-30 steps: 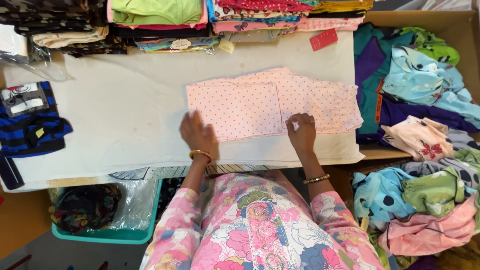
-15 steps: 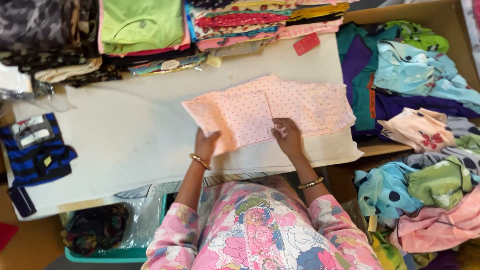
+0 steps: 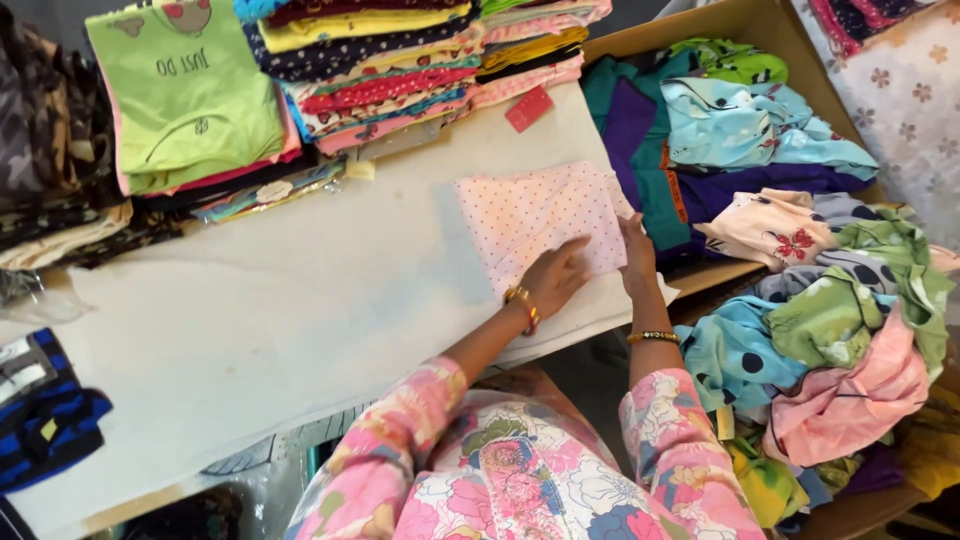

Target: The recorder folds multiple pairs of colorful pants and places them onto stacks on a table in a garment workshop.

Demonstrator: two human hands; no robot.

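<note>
Pressing flat on folded pink dotted garment [image 3: 535, 215]: left hand [image 3: 556, 275], palm down, fingers together and extended, resting on garment's near edge. Right hand [image 3: 636, 248] at garment's right edge, fingers curled over the fabric border; cannot tell whether pinching or just pressing. Gold bangles on both wrists, floral pink sleeves below.

Garment folded to a rough square, lying on white table [image 3: 250, 310], right-hand part, close to the table's right edge. Red tag [image 3: 528, 108] just beyond it on the far side, apart from the fabric.

Far side of table: stack of folded clothes [image 3: 400, 70], mixed colours, with a folded green shirt [image 3: 185, 90] left of it atop another pile. Dark patterned pile at far left corner. Blue-and-black striped garment [image 3: 45, 420] at near left edge.

Right of table: cardboard box [image 3: 700, 25] holding loose unfolded clothes [image 3: 800, 280], teal, purple, light blue, green, pink, heaped well past the near edge.
</note>
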